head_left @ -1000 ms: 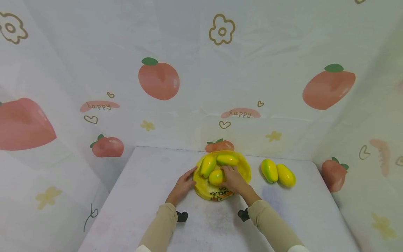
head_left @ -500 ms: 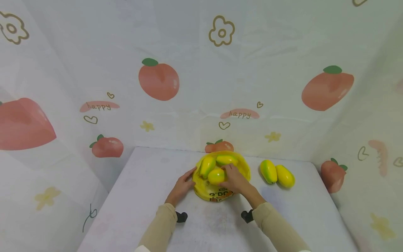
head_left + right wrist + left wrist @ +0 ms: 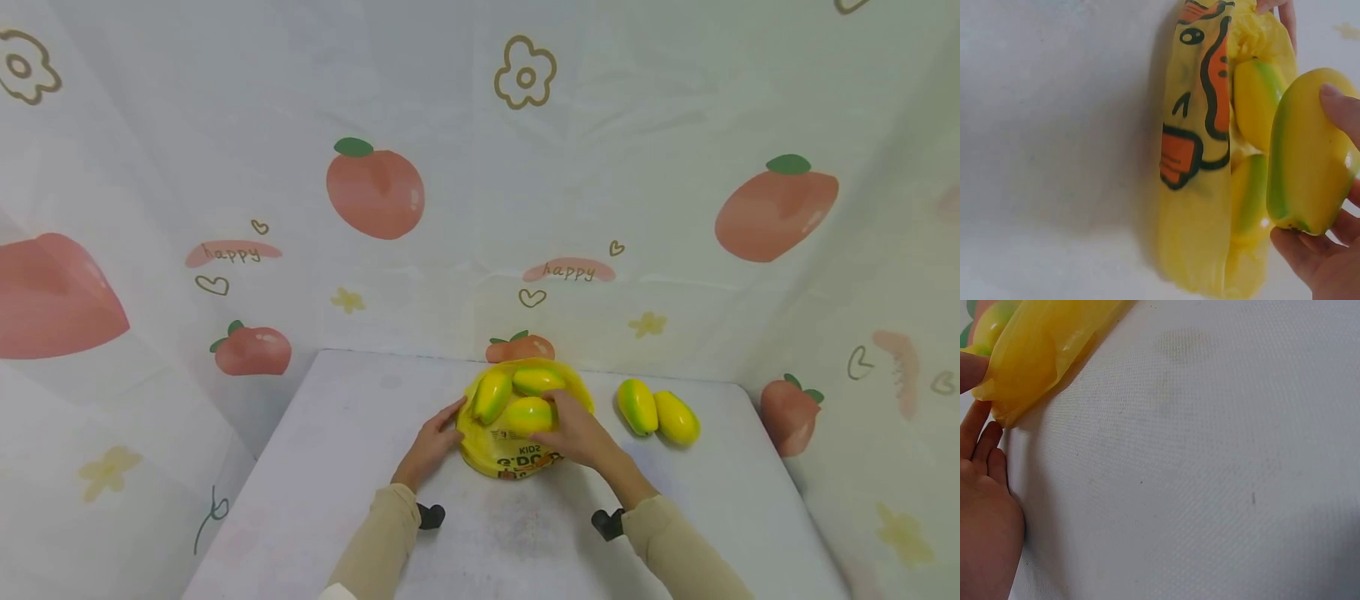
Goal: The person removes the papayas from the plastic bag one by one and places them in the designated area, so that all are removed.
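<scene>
In the head view, the right hand (image 3: 583, 432) held a mango (image 3: 531, 414) over the open yellow bag (image 3: 487, 457), nearer than the left mango (image 3: 492, 397) and the far mango (image 3: 538, 381) inside. The left hand (image 3: 428, 448) was at the bag's left edge. On the table (image 3: 322, 500), to the right of the bag, lay two more mangoes (image 3: 637, 407), side by side.

In the left wrist view, the left thumb lay over the bag's edge with fingers behind it, nearly closed in what looked like a light pinch. The film was thin, creased and see-through, probably limp and quick to sag or tear, so its rim seemed the place to take hold.

In the right wrist view, the right hand was spread about as wide as the mango, thumb on its side and fingers about its end. Whether the fruit touched the bag could not be told. Its skin looked smooth, glossy and firm, likely slippery but not fragile; its weight was unclear. A hold across the broad middle would probably have been steadiest.
</scene>
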A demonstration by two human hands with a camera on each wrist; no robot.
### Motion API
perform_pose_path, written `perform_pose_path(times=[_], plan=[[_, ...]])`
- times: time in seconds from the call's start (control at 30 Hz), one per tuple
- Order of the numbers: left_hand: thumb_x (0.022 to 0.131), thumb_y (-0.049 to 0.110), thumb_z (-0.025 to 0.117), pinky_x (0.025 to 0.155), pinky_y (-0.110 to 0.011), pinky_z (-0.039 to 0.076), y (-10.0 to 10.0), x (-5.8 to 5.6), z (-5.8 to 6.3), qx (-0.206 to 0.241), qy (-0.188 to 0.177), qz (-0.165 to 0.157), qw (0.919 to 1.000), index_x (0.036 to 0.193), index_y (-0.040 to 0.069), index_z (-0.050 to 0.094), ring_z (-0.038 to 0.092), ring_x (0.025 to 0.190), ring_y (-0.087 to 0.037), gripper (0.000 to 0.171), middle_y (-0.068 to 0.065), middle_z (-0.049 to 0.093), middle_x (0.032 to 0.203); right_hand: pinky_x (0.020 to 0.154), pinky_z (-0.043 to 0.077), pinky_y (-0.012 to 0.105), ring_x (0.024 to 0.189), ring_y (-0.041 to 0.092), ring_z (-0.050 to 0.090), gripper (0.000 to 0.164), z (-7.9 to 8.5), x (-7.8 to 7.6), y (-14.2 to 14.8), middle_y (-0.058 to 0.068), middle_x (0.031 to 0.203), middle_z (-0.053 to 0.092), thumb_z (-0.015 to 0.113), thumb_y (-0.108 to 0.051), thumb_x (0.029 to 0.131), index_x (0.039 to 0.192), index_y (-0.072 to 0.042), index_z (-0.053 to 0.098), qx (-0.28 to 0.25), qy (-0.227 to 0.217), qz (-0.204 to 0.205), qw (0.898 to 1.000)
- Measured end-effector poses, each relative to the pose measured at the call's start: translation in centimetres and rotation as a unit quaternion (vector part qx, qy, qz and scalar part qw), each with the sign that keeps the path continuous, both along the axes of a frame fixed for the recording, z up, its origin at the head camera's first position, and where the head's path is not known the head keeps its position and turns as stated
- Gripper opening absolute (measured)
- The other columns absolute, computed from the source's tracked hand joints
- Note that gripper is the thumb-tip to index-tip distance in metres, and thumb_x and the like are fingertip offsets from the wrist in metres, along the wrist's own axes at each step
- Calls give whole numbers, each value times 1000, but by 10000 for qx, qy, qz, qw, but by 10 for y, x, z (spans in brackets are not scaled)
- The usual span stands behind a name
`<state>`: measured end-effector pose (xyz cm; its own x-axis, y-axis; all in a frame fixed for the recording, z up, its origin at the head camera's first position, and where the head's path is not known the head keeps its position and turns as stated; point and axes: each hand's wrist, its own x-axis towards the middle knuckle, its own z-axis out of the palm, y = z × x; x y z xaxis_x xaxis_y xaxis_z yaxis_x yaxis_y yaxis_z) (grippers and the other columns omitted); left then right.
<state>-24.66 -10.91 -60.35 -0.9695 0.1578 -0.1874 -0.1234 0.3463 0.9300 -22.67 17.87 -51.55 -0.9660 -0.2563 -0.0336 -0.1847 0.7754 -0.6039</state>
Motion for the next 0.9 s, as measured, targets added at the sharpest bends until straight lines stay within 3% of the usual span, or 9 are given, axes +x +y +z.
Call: perform_pose_path(times=[0.53, 0.9], plan=[[91, 16, 60, 130, -58, 18, 0, -4, -6, 66, -3, -79, 9999, 150, 41, 48, 24, 159, -25, 65, 9, 39, 164, 111, 46, 59, 128, 39, 54, 77, 0, 15, 56, 25, 142, 53, 82, -33, 86, 142, 3, 44, -406, 602, -468, 9963], [90, 18, 62, 130, -58, 17, -1, -6, -8, 19, -197, 20, 9998, 147, 47, 49, 25, 159, -24, 65, 13, 39, 163, 111, 44, 61, 129, 43, 53, 74, -4, 25, 81, 25, 140, 56, 82, -26, 85, 143, 4, 48, -151, 981, -584, 9933]])
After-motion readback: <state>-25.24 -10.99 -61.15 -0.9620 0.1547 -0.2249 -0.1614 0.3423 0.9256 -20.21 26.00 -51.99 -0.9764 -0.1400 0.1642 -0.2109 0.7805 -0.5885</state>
